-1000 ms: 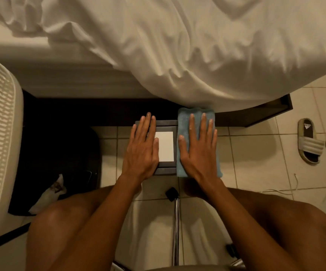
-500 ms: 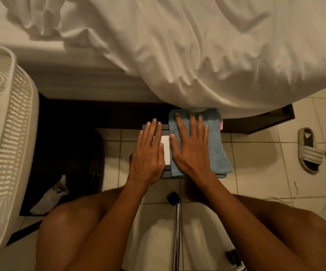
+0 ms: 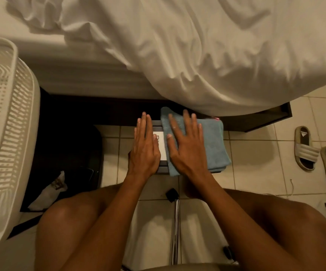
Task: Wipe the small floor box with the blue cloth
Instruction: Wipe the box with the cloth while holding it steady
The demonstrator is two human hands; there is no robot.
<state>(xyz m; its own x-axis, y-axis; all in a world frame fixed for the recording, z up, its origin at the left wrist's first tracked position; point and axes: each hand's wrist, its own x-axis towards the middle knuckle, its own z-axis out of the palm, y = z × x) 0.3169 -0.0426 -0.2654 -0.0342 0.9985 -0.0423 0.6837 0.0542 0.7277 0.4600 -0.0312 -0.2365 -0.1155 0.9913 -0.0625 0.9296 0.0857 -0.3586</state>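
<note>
The box (image 3: 160,145) sits on the tiled floor (image 3: 256,157) just in front of my knees, right at the bed's dark base, and both my hands are on it. My left hand (image 3: 144,149) lies flat on its left half, fingers straight and together, pointing to twelve o'clock, gripping nothing. My right hand (image 3: 185,147) is flat too, fingers a little spread, palm pressed down on the cloth (image 3: 211,145), which covers the right part of the box and hangs past its edge toward three o'clock. Between my two hands a strip of the box's white label shows, with its dark rim at six o'clock.

A chrome chair leg (image 3: 174,231) with a black foot runs between my knees at six o'clock. The white duvet (image 3: 197,55) spills off the bed from twelve to two o'clock, its hem just above the cloth's far edge. At three o'clock a pair of slides (image 3: 318,153) lies on the tiles, well apart from the box. At nine o'clock stands a white basket (image 3: 3,114), and near seven o'clock a crumpled wrapper (image 3: 50,190) lies on a dark mat.
</note>
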